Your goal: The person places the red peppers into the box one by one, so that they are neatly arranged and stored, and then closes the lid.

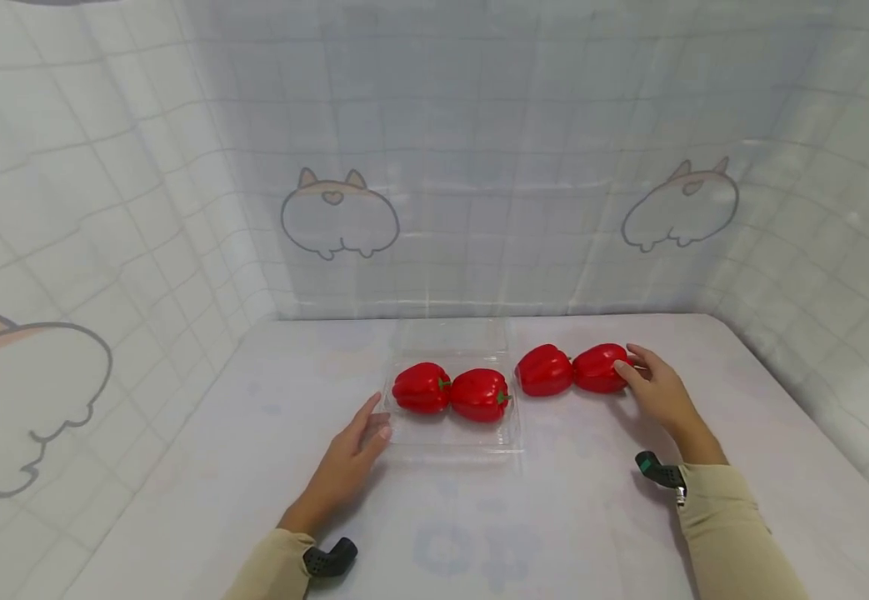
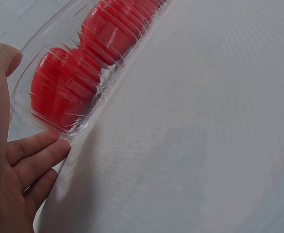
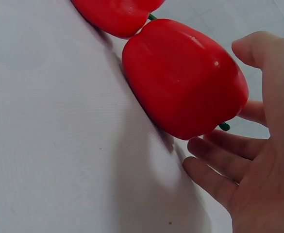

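Note:
A clear plastic container (image 1: pixel 449 437) holds two red bell peppers, the left pepper (image 1: pixel 421 388) and the right pepper (image 1: pixel 480 395), lying side by side. My left hand (image 1: pixel 350 458) is at the container's left edge, fingers loosely extended; in the left wrist view the fingertips (image 2: pixel 59 145) meet its lower corner. Two more red bell peppers lie on the table right of the container, a nearer-to-it pepper (image 1: pixel 544 371) and an outer pepper (image 1: pixel 599 368). Around the outer pepper's right end my right hand (image 1: pixel 655 387) is spread, its thumb (image 3: pixel 251 48) apart from the skin.
The container's transparent back part (image 1: pixel 449 335) stands or lies behind the peppers; its exact position is hard to see. A white cloth covers the table (image 1: pixel 554 508). Pale tiled-pattern curtains (image 1: pixel 509 192) enclose the back and both sides.

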`<state>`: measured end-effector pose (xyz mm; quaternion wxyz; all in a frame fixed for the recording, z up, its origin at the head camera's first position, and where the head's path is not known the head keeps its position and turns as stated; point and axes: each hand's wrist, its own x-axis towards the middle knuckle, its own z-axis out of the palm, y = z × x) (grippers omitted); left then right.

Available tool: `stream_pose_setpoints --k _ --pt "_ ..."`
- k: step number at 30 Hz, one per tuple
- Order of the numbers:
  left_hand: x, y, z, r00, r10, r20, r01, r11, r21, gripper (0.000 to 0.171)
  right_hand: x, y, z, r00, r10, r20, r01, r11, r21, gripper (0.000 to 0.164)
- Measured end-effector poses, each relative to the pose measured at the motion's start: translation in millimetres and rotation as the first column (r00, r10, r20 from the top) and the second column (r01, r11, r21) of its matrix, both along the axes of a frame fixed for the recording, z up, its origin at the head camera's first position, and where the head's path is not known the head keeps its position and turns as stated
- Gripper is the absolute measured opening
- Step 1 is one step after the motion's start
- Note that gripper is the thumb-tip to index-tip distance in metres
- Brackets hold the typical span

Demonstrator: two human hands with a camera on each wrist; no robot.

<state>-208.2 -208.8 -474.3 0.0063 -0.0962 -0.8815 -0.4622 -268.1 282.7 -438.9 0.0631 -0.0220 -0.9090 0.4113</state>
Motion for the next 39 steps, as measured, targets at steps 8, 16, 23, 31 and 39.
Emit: stream_pose_setpoints --k 8,16,23,31,39 --pt "0.6 2.0 0.6 1.0 0.017 -0.002 -0.017 1.0 -0.01 0.064 1.1 1.1 -4.2 1.0 0.019 0.017 -0.02 1.0 0.022 0.083" --pt "0.8 3.8 2.5 1.0 0.019 -0.008 -0.019 1.0 -0.006 0.065 2.3 -0.4 -0.5 0.999 0.02 0.026 -0.021 0.999 0.04 0.081" --pt "3.1 4.8 3.0 0.999 0.032 0.008 -0.031 0.999 -0.009 0.066 3.9 -1.4 -1.8 1.0 0.01 0.021 -0.011 1.0 0.024 0.08" --pt "4.4 5.0 2.5 0.999 0.04 0.007 -0.04 0.999 -0.006 0.067 2.4 -0.5 -4.0 1.0 0.012 -0.003 -0.012 1.0 0.017 0.079" --pt "1.0 3.8 -0.8 0.999 0.034 -0.005 -0.034 0.999 -0.003 0.065 3.3 -0.1 -5.9 1.0 0.001 0.008 -0.001 1.0 -0.004 0.083"
